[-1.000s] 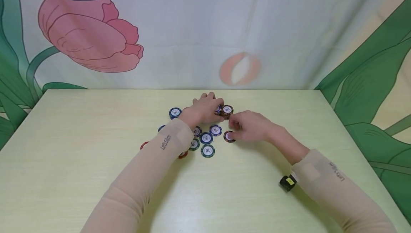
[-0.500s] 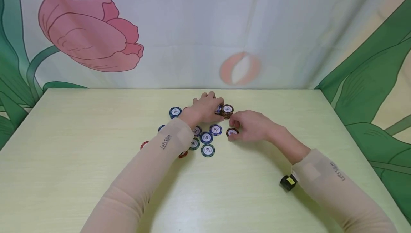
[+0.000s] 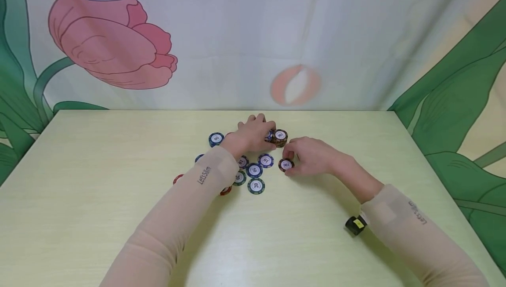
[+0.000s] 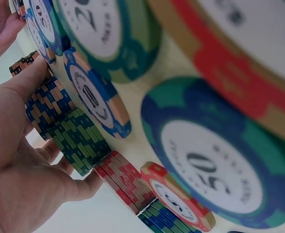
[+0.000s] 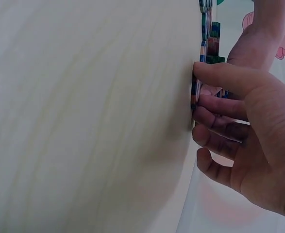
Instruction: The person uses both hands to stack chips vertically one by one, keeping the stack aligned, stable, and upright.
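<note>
Probable stacking step: the right hand (image 3: 314, 157) pinches a round, dark-rimmed poker chip (image 3: 286, 165) between its fingers, the left hand (image 3: 251, 136) grips a cylindrical blue-and-tan chip stack (image 4: 52, 106), and a level lift seems called for.

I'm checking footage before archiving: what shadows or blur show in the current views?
Head: the left sleeve casts a soft shadow on the table, the 100 chip is legible; left wrist: the nearest red chip is blurred, the 50 chip readable; right wrist: soft shadow beside the right hand.
</note>
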The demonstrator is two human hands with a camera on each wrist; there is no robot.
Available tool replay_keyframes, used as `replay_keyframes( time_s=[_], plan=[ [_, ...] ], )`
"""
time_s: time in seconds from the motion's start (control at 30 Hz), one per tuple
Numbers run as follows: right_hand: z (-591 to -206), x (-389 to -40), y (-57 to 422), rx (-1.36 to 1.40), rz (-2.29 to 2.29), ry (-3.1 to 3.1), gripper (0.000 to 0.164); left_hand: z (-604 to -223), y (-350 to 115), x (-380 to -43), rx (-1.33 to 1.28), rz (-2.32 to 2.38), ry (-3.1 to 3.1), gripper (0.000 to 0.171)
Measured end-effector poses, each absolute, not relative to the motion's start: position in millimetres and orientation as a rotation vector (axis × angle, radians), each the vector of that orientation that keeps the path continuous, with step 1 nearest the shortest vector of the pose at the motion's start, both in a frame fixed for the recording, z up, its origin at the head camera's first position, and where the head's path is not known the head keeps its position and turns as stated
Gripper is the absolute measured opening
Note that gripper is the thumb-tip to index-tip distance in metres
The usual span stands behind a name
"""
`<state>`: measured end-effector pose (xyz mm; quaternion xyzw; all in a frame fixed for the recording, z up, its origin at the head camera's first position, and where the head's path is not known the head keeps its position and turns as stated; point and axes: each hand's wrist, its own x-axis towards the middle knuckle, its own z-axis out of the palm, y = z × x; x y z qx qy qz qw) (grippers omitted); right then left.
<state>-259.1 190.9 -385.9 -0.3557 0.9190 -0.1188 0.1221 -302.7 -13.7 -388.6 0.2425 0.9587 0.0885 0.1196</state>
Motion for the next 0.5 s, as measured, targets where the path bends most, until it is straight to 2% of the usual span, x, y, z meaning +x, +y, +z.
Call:
replay_keyframes(
  time_s=[0.5],
  plan=[
    [-389.1, -264.5, 196.6, -0.980, -0.542, 2.700, 0.023, -388.1, -15.0, -302.0, 0.712, 0.270, 2.805, 0.053]
  ],
)
